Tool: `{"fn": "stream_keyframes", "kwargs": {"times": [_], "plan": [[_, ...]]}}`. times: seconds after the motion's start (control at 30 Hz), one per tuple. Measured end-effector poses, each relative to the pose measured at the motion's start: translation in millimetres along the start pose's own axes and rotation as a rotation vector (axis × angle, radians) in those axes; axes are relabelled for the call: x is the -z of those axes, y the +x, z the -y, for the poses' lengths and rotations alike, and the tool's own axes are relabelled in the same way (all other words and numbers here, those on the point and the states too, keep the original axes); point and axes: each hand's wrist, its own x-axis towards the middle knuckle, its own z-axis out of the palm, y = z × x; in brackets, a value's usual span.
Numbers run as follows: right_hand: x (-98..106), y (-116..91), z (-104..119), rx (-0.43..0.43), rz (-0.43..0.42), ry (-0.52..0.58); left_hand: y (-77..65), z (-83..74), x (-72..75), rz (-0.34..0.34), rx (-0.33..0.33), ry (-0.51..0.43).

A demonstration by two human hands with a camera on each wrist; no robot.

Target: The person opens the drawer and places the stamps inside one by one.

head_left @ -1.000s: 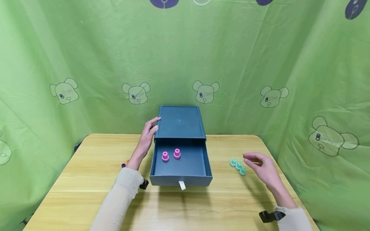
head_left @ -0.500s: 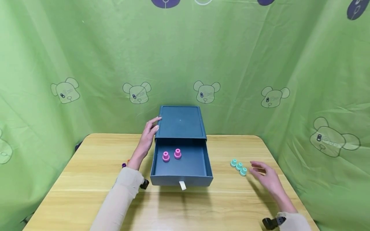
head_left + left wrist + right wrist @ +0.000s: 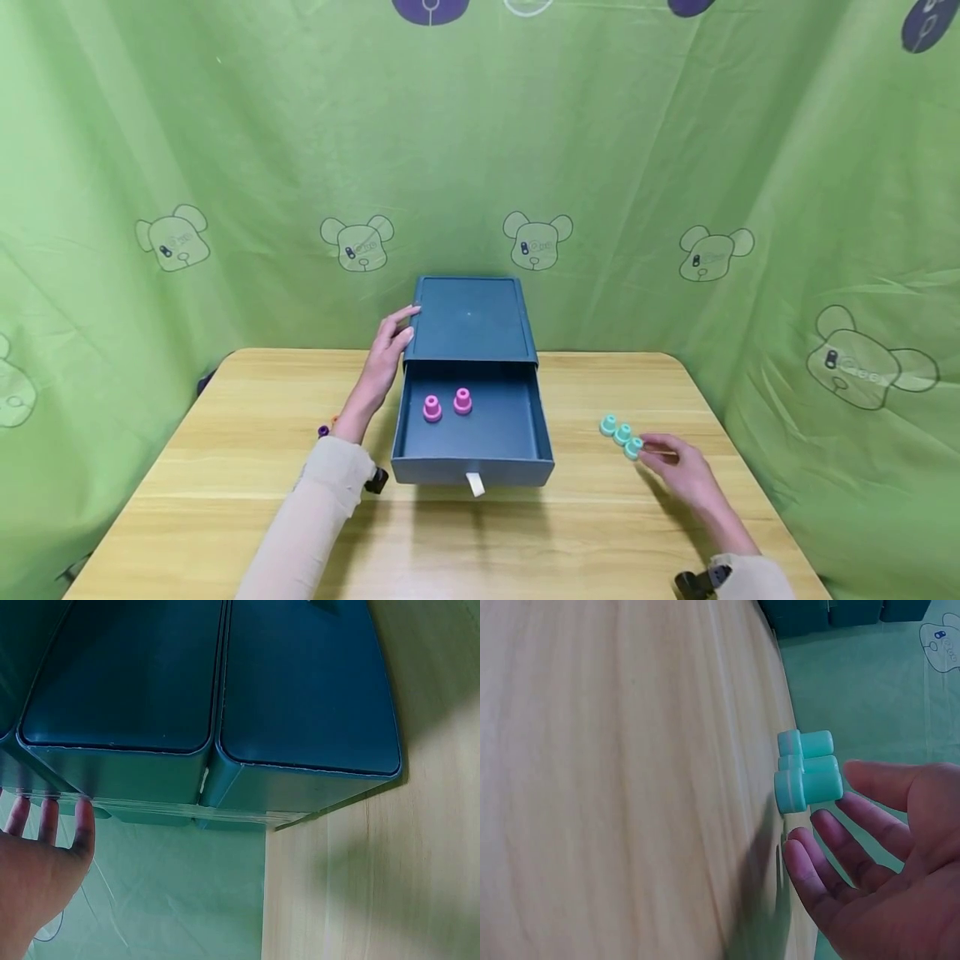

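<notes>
A dark blue drawer cabinet (image 3: 470, 321) stands at the table's far side, its top drawer (image 3: 498, 433) pulled out. Two pink stepped pegs (image 3: 462, 402) stand inside that drawer. My left hand (image 3: 382, 360) rests on the cabinet's left side; the left wrist view shows its fingertips (image 3: 84, 814) against the edge of the casing. To the right of the cabinet, three teal stepped pegs (image 3: 622, 433) stand in a slanting row. My right hand (image 3: 686, 477) is at the nearest teal peg (image 3: 810, 791), thumb and index finger spread beside its narrow end, without gripping it.
A small purple piece (image 3: 323, 431) and an orange piece (image 3: 335, 420), partly hidden, lie beside my left forearm. A white pull tab (image 3: 476, 484) hangs from the drawer front. Green curtain (image 3: 615, 167) surrounds the wooden table (image 3: 585, 533) behind and at the sides.
My right hand first drew back slightly toward me, then moved left to the nearest teal peg. The left hand, the drawer and the pegs have stayed in place.
</notes>
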Motion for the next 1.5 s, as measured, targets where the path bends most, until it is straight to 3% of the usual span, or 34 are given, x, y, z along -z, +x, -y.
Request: {"fn": "stream_keyframes", "kwargs": {"times": [0.5,0.87,1.1,1.5], "plan": [[-8.6,7.5,3.3,-0.033,-0.049,0.024,2.1,2.8,-0.3,-0.002,-0.013,-0.001],[-10.9,10.5,2.4,-0.054,-0.059,0.009,-1.4,-11.0,-2.3,0.014,0.005,0.003],[-10.7,11.8,4.0,-0.06,-0.057,-0.008,2.6,0.8,0.7,-0.002,-0.015,0.002],[-6.5,9.3,7.2,-0.086,-0.103,-0.027,2.4,1.2,1.1,0.017,-0.005,0.006]]}}
